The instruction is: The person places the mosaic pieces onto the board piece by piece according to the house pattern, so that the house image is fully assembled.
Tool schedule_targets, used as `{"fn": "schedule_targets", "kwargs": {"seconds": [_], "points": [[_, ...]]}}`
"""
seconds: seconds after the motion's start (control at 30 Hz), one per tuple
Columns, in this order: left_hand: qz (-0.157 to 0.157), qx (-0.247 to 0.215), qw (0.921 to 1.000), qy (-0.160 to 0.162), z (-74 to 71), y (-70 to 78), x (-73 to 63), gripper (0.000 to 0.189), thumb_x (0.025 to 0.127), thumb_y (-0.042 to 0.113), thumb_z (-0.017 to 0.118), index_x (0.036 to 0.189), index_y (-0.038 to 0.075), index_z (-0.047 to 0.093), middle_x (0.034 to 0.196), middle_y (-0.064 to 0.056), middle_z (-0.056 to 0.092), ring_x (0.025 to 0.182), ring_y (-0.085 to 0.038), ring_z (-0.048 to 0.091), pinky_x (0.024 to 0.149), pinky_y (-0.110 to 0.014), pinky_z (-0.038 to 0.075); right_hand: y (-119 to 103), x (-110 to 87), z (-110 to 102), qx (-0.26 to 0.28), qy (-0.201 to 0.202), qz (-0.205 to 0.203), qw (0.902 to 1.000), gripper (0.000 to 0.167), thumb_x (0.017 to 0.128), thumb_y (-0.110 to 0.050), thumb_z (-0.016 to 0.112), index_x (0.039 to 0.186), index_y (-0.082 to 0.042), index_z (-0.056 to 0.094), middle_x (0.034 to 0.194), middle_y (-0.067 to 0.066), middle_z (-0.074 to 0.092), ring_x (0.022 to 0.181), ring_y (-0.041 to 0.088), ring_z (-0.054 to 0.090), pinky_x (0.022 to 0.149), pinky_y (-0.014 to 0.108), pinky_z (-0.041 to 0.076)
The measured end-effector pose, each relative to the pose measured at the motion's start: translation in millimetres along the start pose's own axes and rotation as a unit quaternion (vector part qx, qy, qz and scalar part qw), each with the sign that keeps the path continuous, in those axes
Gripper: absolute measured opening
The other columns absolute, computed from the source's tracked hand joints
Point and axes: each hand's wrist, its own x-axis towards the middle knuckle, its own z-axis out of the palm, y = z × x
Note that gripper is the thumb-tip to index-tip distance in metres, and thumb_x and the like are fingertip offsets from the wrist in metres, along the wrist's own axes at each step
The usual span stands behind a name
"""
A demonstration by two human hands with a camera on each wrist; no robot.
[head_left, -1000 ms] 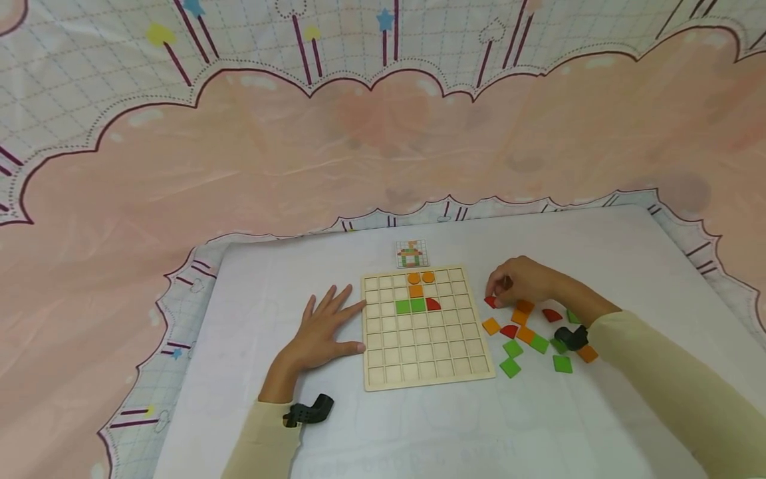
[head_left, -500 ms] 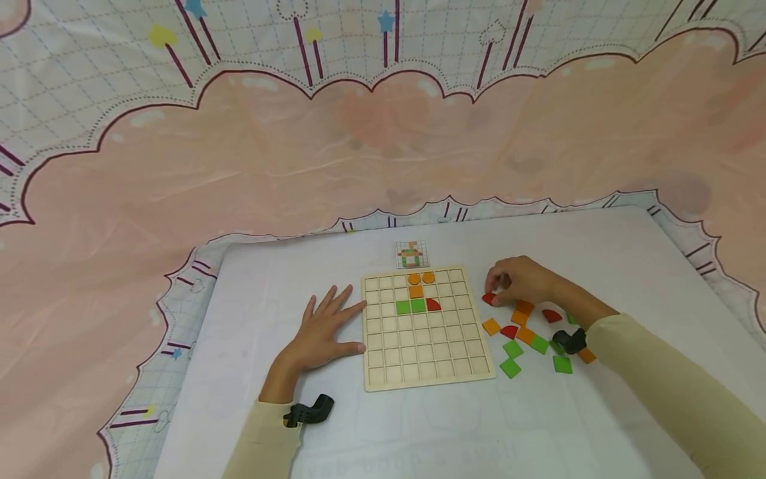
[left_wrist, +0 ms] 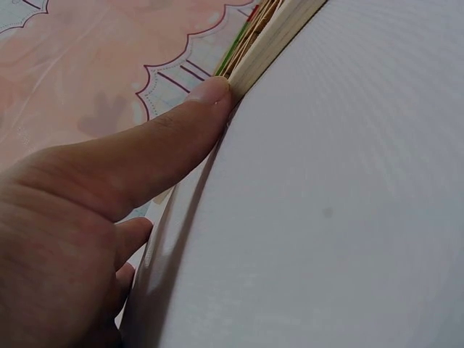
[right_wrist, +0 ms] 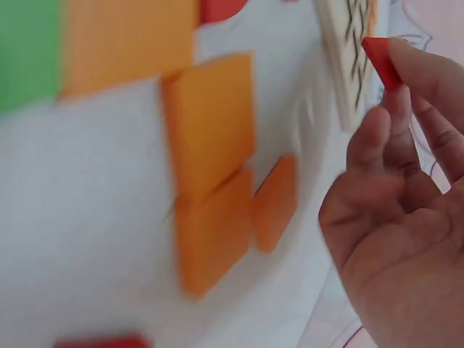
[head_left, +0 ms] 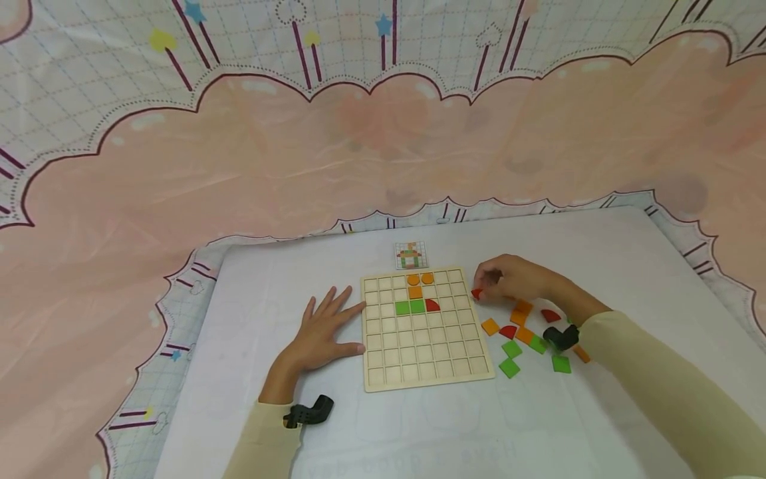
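Left hand (head_left: 323, 336) spread wide, touching the left edge of the board (head_left: 427, 352), right hand (head_left: 511, 276) pinching a red piece (head_left: 476, 294) just beside its right edge, piece-to-board contact hard to confirm, loose tiles (head_left: 510, 368) near right on the counter (head_left: 407, 432).

A white table (head_left: 431, 432) spreads across the lower part of the head view. Near its middle a wooden board (head_left: 425, 352) with a grid lies flat, and a small printed card (head_left: 410, 255) lies just above the board's top edge in the frame. Right of the board, orange squares (head_left: 490, 326), green squares (head_left: 510, 368) and red quarter-rounds (head_left: 550, 315) lie scattered, some touching, others apart.
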Motion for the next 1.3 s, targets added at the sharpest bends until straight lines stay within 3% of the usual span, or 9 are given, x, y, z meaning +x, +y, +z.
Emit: {"fn": "schedule_targets", "kwargs": {"seconds": [0.33,0.5,0.7,0.87,1.1,1.3], "points": [[0.0,0.001,1.0,0.0,0.3,0.6,0.1,0.086,0.082,0.053,0.079,0.156,0.027,0.045,0.172,-0.005,0.017,0.161,-0.036,0.003,0.124,-0.065,-0.008,-28,26.8,18,0.1,-0.014,-0.009,0.9949,0.013,0.092,-0.016,0.076,0.104,-0.012,0.075,0.106,0.004,0.073,0.096,0.023,0.065,0.094,0.035,0.052],[-0.002,0.004,1.0,-0.002,1.4,-0.5,0.2,0.086,0.082,0.055,0.078,0.156,0.029,0.044,0.173,-0.003,0.016,0.161,-0.035,0.002,0.124,-0.065,-0.008,-44,42.8,29,0.115,-0.014,-0.032,0.9928,0.025,0.091,-0.016,0.077,0.115,-0.007,0.073,0.108,0.007,0.071,0.098,0.021,0.067,0.094,0.033,0.054],[-0.002,0.006,1.0,0.0,2.5,-2.7,0.7,0.086,0.082,0.055,0.079,0.156,0.03,0.044,0.173,-0.003,0.016,0.161,-0.034,0.002,0.124,-0.065,-0.008,-60,59.0,46,0.14,-0.02,-0.048,0.9888,0.028,0.09,-0.011,0.078,0.116,-0.003,0.071,0.111,0.009,0.073,0.097,0.02,0.069,0.089,0.03,0.057],[-0.001,0.007,1.0,-0.003,2.3,-3.2,1.3,0.086,0.082,0.056,0.078,0.156,0.03,0.043,0.173,-0.002,0.015,0.161,-0.034,0.001,0.124,-0.065,-0.009,-69,68.1,60,0.127,0.0,-0.048,0.9907,0.024,0.087,-0.015,0.082,0.109,-0.007,0.075,0.103,0.004,0.076,0.09,0.017,0.071,0.085,0.03,0.058],[0.001,0.008,1.0,-0.006,0.1,-0.6,1.1,0.086,0.083,0.056,0.078,0.157,0.029,0.043,0.173,-0.003,0.015,0.161,-0.035,0.001,0.124,-0.065,-0.008,-80,78.0,76,0.089,0.034,-0.05,0.9942,0.007,0.086,-0.027,0.084,0.091,-0.023,0.08,0.096,-0.005,0.074,0.087,0.015,0.067,0.082,0.031,0.055],[0.005,0.005,1.0,-0.003,0.0,-0.7,0.5,0.085,0.083,0.056,0.077,0.156,0.028,0.044,0.173,-0.005,0.017,0.16,-0.037,0.003,0.123,-0.067,-0.008,-88,85.3,88,0.082,0.046,-0.051,0.9943,0.007,0.087,-0.026,0.082,0.092,-0.022,0.079,0.087,-0.006,0.075,0.081,0.011,0.067,0.072,0.028,0.055]]}}
